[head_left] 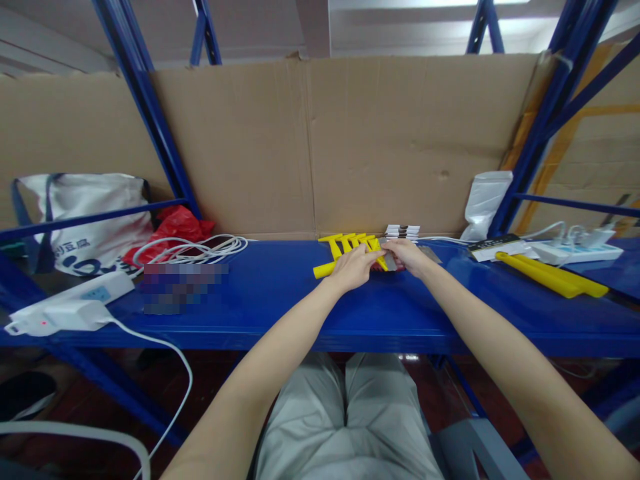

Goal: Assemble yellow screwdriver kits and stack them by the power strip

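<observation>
Several yellow T-shaped plastic handles [345, 243] lie side by side on the blue shelf [280, 300], near the cardboard back wall. My left hand [354, 265] rests over them with fingers curled, gripping one yellow handle whose end sticks out to the left. My right hand [407, 255] meets it from the right, fingers pinched on a small grey metal piece [391, 261] at the handles. A small stack of black-and-white flat pieces [403, 231] stands just behind my hands.
Two long yellow bars [553, 279], a label card [493, 247] and a white power strip [575, 252] lie at right. A white plastic bag [485, 200] leans by the blue post. At left are coiled white cables [195, 250], a red bag [173, 230], a tote bag [85, 220] and another power strip [65, 307].
</observation>
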### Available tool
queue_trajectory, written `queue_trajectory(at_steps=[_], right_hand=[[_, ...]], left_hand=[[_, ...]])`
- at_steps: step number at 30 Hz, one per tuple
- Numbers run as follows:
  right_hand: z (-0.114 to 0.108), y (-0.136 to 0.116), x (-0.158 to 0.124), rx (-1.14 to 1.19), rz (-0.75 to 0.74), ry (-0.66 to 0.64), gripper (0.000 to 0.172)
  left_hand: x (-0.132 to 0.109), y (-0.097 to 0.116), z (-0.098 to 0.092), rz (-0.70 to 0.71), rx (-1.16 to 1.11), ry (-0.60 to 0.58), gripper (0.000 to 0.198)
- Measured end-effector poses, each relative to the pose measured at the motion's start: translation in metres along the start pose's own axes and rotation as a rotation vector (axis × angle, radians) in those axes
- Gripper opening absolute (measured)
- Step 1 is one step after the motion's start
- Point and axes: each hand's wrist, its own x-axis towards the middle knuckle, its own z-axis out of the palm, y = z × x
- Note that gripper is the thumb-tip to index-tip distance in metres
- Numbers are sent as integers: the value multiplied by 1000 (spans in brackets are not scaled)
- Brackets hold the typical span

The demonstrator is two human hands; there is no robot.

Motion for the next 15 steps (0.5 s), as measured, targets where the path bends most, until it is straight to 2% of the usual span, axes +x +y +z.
queue_trajectory(at_steps=[6, 11, 15], right_hand=[[1, 0, 4, -21, -54, 103, 27], [0, 9, 11, -24, -59, 101, 22], [-12, 12, 19, -28, -133, 100, 19]], left_hand=[[2, 1, 0, 45, 18, -23, 45], [2, 0, 1, 54, 30, -23, 45], [3, -3, 3, 26, -1, 5, 46]])
